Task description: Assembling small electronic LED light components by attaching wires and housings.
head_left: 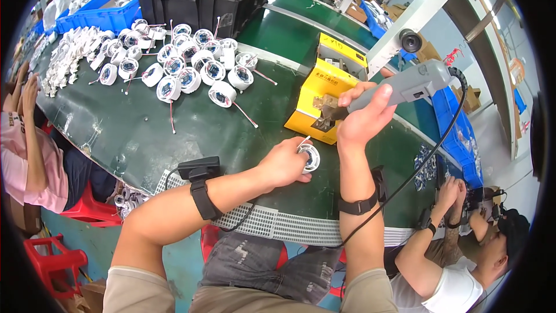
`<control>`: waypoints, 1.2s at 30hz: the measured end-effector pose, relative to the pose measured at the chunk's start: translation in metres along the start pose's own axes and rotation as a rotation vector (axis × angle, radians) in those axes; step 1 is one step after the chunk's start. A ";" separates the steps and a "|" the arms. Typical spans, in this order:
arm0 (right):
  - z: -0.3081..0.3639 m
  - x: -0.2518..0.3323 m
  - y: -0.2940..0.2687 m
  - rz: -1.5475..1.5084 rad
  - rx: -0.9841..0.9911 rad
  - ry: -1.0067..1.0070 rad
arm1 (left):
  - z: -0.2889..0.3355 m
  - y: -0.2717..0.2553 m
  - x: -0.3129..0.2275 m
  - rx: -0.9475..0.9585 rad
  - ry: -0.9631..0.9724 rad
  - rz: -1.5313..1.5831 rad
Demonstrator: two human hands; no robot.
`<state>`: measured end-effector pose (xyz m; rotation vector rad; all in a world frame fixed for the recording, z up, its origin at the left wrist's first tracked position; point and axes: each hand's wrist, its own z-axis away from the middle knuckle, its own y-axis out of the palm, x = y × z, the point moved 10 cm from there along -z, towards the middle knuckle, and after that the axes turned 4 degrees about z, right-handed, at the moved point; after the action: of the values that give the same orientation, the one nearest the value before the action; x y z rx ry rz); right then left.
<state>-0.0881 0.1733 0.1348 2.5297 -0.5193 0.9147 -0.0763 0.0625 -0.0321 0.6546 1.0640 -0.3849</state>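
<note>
My left hand (pixel 285 163) is closed on a round white housing (pixel 311 158), held low over the green table with its open ring side turned up. A short white stub stands up at the fingertips. In my right hand (pixel 366 117) is a grey corded hand tool (pixel 399 88) with a switch on its side. Its dark front end meets the metal fittings on a yellow box (pixel 313 90); whether they touch, I cannot tell. The exact kind of tool is not clear. Farther left lie several white round housings (pixel 188 64) with blue boards inside and thin wires trailing out.
A black bin (pixel 202 8) and a blue crate (pixel 98 14) stand at the far left, near a heap of small white parts (pixel 72 55). The tool's black cord (pixel 428 156) loops down past my right forearm. Co-workers sit at both sides. A white post (pixel 405 29) rises at right.
</note>
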 end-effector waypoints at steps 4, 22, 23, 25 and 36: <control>-0.002 0.001 -0.001 -0.008 -0.002 0.000 | 0.000 0.000 0.000 0.000 -0.003 -0.011; 0.012 0.003 -0.003 0.024 0.044 0.078 | -0.005 -0.006 -0.001 -0.045 0.035 0.017; 0.017 0.005 -0.004 0.005 0.049 0.091 | -0.006 -0.007 -0.001 -0.046 0.028 0.017; 0.032 0.008 -0.004 -0.029 0.054 0.140 | -0.005 -0.008 -0.002 -0.057 0.028 0.019; 0.053 0.008 0.002 -0.015 0.135 0.242 | -0.005 -0.005 0.001 -0.044 0.043 0.028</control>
<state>-0.0560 0.1441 0.1032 2.4874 -0.3746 1.2672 -0.0821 0.0620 -0.0364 0.6400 1.1006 -0.3234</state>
